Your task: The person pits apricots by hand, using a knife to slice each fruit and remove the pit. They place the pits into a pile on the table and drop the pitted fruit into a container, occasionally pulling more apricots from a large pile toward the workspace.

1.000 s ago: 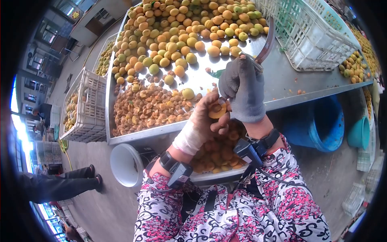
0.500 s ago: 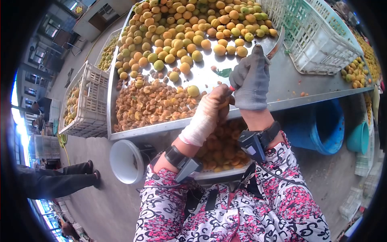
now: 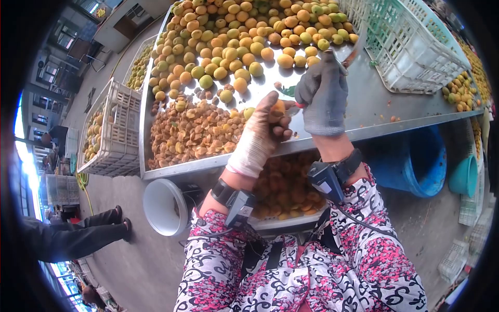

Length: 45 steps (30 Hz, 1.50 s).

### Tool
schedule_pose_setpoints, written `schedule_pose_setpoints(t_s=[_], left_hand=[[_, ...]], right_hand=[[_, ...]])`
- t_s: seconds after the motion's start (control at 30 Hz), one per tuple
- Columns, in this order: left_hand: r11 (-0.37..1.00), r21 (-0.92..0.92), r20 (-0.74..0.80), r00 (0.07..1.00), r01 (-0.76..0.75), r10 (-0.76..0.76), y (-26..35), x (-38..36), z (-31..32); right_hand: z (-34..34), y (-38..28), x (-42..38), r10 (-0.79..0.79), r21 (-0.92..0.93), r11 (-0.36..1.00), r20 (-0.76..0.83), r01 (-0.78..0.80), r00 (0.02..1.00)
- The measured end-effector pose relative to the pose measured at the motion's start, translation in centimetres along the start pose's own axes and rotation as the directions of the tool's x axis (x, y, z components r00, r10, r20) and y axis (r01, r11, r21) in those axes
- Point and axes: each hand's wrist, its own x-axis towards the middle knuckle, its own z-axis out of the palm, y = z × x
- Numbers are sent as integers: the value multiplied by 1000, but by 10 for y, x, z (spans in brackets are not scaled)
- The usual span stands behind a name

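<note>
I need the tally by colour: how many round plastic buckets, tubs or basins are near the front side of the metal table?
White bucket: 1
Blue tub: 1
Teal basin: 1
Total: 3
Fruit container not counted; its shape is partly hidden.

A smooth metal table (image 3: pixel 410 118) shows a glossy, silvery surface that throws back bright glare. Beside it and on it, pale crates (image 3: pixel 118 136) of latticed plastic look matt and scuffed. A smooth blue plastic tub (image 3: pixel 430 171) has a mild sheen, as does the white plastic bucket (image 3: pixel 157 207). The hands wear matt knitted cloth, a gray glove (image 3: pixel 325 99) and a whitish wrap (image 3: pixel 250 151), above printed cloth sleeves (image 3: pixel 208 265). The curved blade (image 3: pixel 356 49) looks like metal, though blurred. The gray floor (image 3: pixel 125 208) appears hard and matt.
</note>
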Motion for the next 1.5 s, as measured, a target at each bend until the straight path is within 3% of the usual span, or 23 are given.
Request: schedule_pose_setpoints(t_s=[0.03,0.07,0.1,0.13,0.17,0.27,0.37,0.47,0.53,0.6,0.67,0.73,0.8,0.83,0.9,1.0,1.07,1.13,1.23,1.3,1.33,1.4,1.5], left_hand=[[999,17,197,980,-30,26,6,3,-12],[996,60,168,984,-72,61,7,7,-16],[991,38,46,990,-131,130,7,5,-11],[982,22,-72,979,-188,190,5,3,-7],[964,31,61,963,-264,262,7,0,-12],[948,-165,150,942,-274,299,8,9,-28],[955,-89,148,945,-282,293,11,-4,-21],[924,1,51,923,-382,382,19,-10,-18],[944,194,157,958,-267,239,33,-18,-39],[921,258,90,956,-292,278,36,-25,-37],[723,571,331,915,-390,232,45,-50,-31],[737,571,357,918,-362,175,43,-63,-33],[602,745,369,929,-288,-13,43,-79,-22],[533,824,329,929,-194,-171,53,-89,-10],[449,842,406,899,-299,-163,45,-82,-17],[345,857,462,867,-382,-187,44,-83,-16],[651,728,371,922,-215,-112,40,-81,-18],[669,703,377,924,-240,-66,38,-77,-18],[657,690,381,924,-304,27,33,-62,-21],[651,672,364,923,-355,127,25,-55,-16],[637,657,353,911,-402,211,20,-52,-12],[667,538,456,843,-516,284,11,-42,-12],[739,481,454,855,-473,251,0,-23,-18]], right_hand=[[-1,2,-1,-77,-209,973,83,93,994],[-5,4,-1,-141,-404,892,177,202,974],[-11,17,-1,-75,-511,848,145,139,987],[-6,10,-10,-23,-779,590,248,213,968],[-1,6,-15,154,-917,357,245,178,957],[1,21,-29,269,-970,120,236,211,934],[-2,23,-31,270,-961,113,274,252,923],[-5,16,-27,329,-943,287,263,169,907],[-14,12,-19,389,-936,353,154,7,908],[-34,15,-8,268,-938,310,240,153,933],[-45,-1,-3,119,-957,237,201,169,972],[-58,-33,13,302,-996,-11,83,90,950],[-67,-57,20,313,-966,-258,-59,25,948],[-73,-62,22,316,-965,-260,-59,27,947],[-83,-66,25,335,-830,-558,-235,-9,912],[-101,-53,13,351,-827,-559,-167,64,922],[-105,-43,7,315,-814,-577,-147,66,938],[-104,-40,9,283,-803,-591,-118,76,952],[-95,-39,14,349,-923,-380,-83,60,934],[-81,-41,9,518,-923,317,-25,-219,855],[-66,-44,3,526,-923,320,-16,-215,851],[-36,-47,-9,637,-690,535,-48,-487,769],[-25,-32,-16,640,-678,537,-61,-502,766]])
